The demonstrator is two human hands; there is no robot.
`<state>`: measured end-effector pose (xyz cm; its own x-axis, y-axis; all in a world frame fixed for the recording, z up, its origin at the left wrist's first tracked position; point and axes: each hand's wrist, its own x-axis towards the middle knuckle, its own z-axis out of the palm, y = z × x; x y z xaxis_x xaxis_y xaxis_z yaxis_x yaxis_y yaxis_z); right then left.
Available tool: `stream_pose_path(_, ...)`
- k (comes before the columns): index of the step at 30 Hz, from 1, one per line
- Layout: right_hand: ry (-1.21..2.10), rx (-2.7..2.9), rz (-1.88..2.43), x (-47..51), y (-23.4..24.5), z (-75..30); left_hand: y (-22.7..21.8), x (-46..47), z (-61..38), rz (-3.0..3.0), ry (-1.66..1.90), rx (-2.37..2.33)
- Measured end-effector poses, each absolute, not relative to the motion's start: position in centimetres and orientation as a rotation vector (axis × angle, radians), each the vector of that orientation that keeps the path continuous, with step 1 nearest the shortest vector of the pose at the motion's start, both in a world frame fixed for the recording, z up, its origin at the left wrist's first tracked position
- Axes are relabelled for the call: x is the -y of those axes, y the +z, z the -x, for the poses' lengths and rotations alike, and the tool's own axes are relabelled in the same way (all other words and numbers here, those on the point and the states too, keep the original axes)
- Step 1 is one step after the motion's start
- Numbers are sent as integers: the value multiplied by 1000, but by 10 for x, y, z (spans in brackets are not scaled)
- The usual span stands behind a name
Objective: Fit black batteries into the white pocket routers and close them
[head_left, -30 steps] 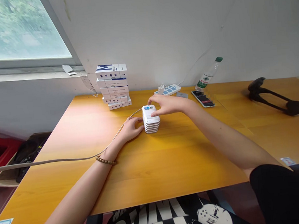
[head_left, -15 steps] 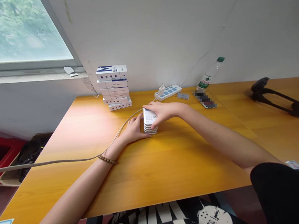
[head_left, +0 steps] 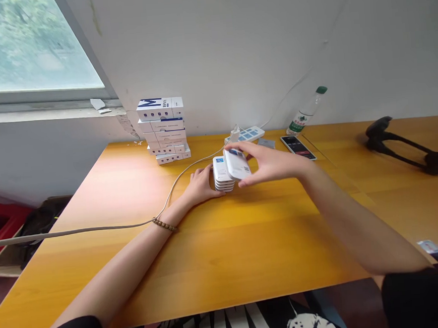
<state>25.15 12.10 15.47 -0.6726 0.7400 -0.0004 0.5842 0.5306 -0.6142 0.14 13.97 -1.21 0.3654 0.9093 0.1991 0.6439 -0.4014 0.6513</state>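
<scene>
My right hand grips a flat white rounded device by its far and near ends. It is lifted and tilted just right of a stack of similar white devices. A blue patch and small print show on the topmost one in the stack. Around the left side of that stack my left hand is wrapped, thumb at the near end and fingers toward the far side. A beaded bracelet circles the left wrist.
White printed boxes stand stacked at the back left. A pale cable runs across the left forearm toward a power strip. Behind my right hand are a grey card, a phone and a bottle. A black object lies right.
My right hand has lifted the top device off the stack and moved it right, tilting it. My left hand stays at the stack. The view has shifted slightly.
</scene>
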Motion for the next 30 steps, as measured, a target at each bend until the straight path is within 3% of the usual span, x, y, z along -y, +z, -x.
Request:
stream_pose_path(7,1236,2611,1180,-44,112,-258,-16,-162,-24,-2146,748,-1339)
stream_pose_path(17,971,2666,1161,-71,51,-228,-18,-149,-3,-1987,796,-1258)
stream_pose_path(21,1089,2479,1139,-72,40,-220,-20,-111,35,-1707,924,-1077)
stream_pose_path(26,1267,2144,989,-76,24,-205,-10,-70,46,-1392,828,-647)
stream_pose_path(30,1378,1994,826,-78,9,-194,-16,-63,38,-1273,887,-609)
